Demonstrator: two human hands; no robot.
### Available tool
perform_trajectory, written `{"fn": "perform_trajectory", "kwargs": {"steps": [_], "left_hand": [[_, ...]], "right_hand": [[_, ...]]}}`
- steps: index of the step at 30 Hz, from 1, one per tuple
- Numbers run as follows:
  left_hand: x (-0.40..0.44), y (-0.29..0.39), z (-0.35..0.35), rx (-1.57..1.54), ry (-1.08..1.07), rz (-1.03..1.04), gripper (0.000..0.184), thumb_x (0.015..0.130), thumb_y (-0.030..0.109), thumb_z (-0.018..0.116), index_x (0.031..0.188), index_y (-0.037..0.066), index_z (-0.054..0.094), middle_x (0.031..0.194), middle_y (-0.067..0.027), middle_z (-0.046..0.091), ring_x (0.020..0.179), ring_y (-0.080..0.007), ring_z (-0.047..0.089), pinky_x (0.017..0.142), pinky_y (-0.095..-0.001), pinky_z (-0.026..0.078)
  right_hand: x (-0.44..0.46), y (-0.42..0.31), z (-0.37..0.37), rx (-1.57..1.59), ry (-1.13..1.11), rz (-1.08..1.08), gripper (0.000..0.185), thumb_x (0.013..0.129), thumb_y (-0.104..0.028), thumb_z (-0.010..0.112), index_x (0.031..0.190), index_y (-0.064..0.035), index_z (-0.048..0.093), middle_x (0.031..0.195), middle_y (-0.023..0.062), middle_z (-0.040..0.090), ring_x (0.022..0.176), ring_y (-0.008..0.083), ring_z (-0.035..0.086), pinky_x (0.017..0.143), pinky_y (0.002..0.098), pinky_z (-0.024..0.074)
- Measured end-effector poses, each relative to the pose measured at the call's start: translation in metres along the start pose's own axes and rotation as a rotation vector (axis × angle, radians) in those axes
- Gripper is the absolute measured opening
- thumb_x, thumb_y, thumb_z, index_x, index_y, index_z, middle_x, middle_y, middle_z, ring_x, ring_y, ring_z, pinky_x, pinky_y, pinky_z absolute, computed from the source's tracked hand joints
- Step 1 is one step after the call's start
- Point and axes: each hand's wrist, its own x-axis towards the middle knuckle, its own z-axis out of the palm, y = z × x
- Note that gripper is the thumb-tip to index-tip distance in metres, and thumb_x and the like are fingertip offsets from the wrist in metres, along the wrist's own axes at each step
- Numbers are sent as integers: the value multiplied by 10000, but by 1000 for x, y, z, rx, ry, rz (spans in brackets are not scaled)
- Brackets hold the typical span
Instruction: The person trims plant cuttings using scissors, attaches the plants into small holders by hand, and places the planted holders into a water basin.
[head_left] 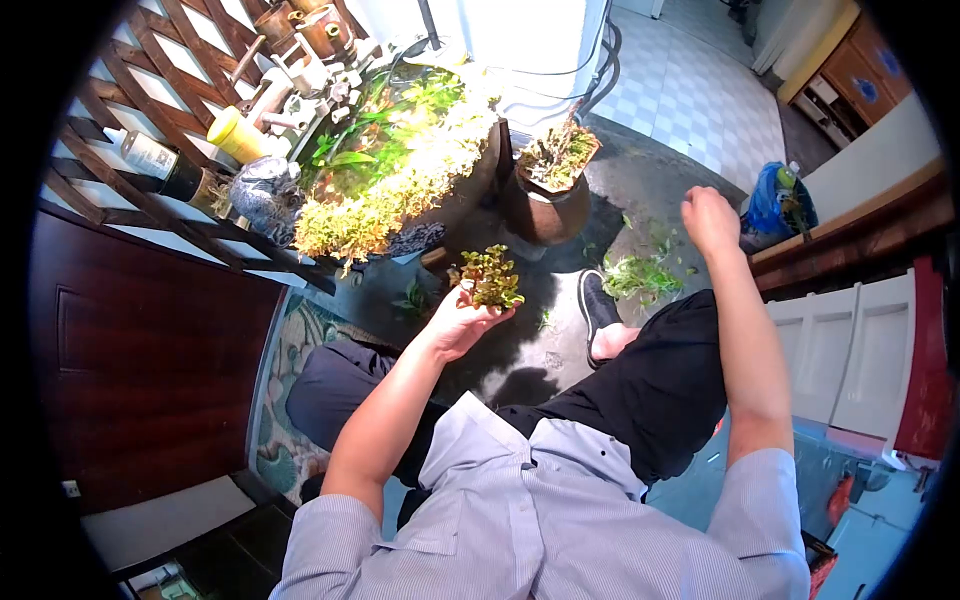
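A small clump of leafy green plant (490,278) is held in my left hand (464,325), fingers closed around its base, just above my lap. My right hand (711,222) is raised on the right, back of the hand toward me and fingers curled in. Whatever it may hold is hidden. Beside it stands a bin lined with a blue bag (768,205), with a green-capped bottle (787,177) at its top. Loose green cuttings (640,277) lie on the floor below my right hand, near my shoe (599,302).
Ahead is a large pot rimmed with mossy plants (400,205). A smaller brown pot (545,205) with a dry plant stands right of it. Bottles, including a yellow one (236,135), line the wooden lattice (130,70). White drawers (845,345) stand at right.
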Motion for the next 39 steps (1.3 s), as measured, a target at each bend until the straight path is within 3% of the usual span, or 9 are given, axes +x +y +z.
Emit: {"fn": "perform_trajectory", "kwargs": {"steps": [4, 8, 17, 26, 28, 30, 33, 36, 39], "left_hand": [[5, 1, 6, 78, -27, 26, 641, 686, 31, 761, 1252, 25, 462, 1200, -94, 567, 1101, -279, 565, 992, -424, 443], [6, 4, 14, 141, -45, 37, 630, 713, 55, 758, 1266, 28, 458, 1207, -93, 568, 1100, -223, 568, 985, -376, 443], [1, 6, 14, 212, 2, 80, 567, 729, 44, 745, 1238, 42, 494, 1155, -70, 598, 1046, -169, 585, 901, -299, 476], [2, 7, 21, 187, 29, 20, 503, 738, 40, 730, 1188, 47, 503, 1099, -55, 602, 994, -157, 600, 902, -294, 468], [3, 3, 19, 321, 98, 95, 497, 739, 58, 720, 1183, 39, 498, 1117, -71, 591, 1017, -182, 590, 917, -317, 456], [3, 4, 16, 1379, 152, 366, 555, 686, 86, 684, 1198, 29, 478, 1115, -126, 561, 1057, -248, 560, 927, -333, 443], [-13, 19, 47, 1590, 134, 354, 631, 668, 126, 713, 1236, 91, 438, 1101, -168, 499, 1025, -354, 538, 875, -386, 472], [-13, 29, 57, 1629, 51, 386, 618, 674, 152, 724, 1213, 77, 432, 1042, -171, 497, 959, -354, 553, 792, -412, 486], [-16, 36, 62, 1556, 10, 450, 604, 689, 171, 724, 1211, 75, 435, 1048, -170, 501, 956, -345, 552, 798, -403, 479]], "right_hand": [[-30, -61, -14, 663, -265, -95, 189, 773, -273, 632, 825, -99, 681, 790, 119, 668, 754, 258, 661, 684, 372, 515], [-91, -129, -9, 1384, -813, -153, 354, 786, -331, 732, 950, -23, 672, 826, 45, 677, 705, 102, 607, 646, 266, 492], [-121, -163, -14, 1405, -837, -103, 200, 830, -201, 603, 776, -10, 628, 699, 34, 630, 640, 93, 581, 599, 253, 471], [-113, -144, -1, 1328, -746, -106, 178, 851, -194, 629, 845, -16, 631, 749, 36, 641, 677, 95, 588, 644, 250, 491], [-108, -142, -2, 1268, -627, -39, 179, 844, -190, 636, 891, -18, 629, 797, 38, 640, 730, 96, 586, 675, 250, 484], [-107, -142, -17, 1274, -590, -39, 380, 817, -198, 680, 1136, -31, 557, 1013, 83, 616, 903, 134, 575, 797, 288, 478], [-104, -147, -14, 1194, -578, -189, 763, 761, -370, 726, 1352, -40, 373, 1304, 212, 477, 1144, 280, 531, 958, 377, 425], [-95, -155, -40, 964, -318, -575, 747, 727, -403, 738, 1312, -46, 441, 1332, 226, 440, 1242, 342, 440, 1019, 413, 369], [-87, -163, -61, 963, -571, -626, 687, 721, -405, 736, 1265, -63, 493, 1246, 203, 512, 1193, 328, 476, 977, 404, 400]]}}
